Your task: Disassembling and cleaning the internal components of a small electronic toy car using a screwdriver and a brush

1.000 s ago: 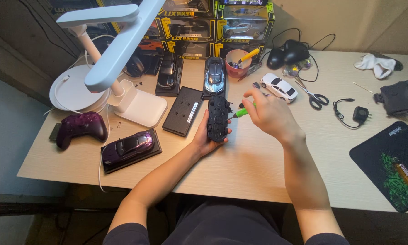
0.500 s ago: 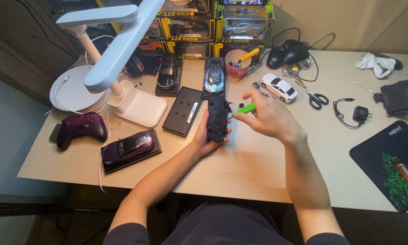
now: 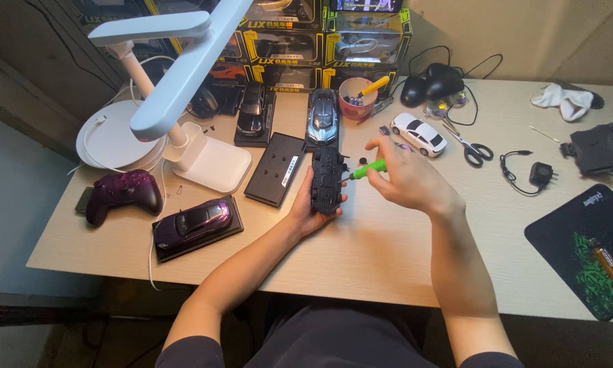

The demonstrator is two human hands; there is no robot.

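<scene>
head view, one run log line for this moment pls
left hand: holds black chassis underside up | right hand: holds green screwdriver, tip at chassis | desk

A home hobby desk. Boxed model cars line the wall (stacked), beside desk lamp and game controller.

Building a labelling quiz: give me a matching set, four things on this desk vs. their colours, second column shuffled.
Things:
1. game controller
2. screwdriver handle
3. model car by the scissors
4. cup holding tools

Colours:
A. white
B. pink-red
C. dark purple
D. green

Pairs: 1-C, 2-D, 3-A, 4-B
</scene>
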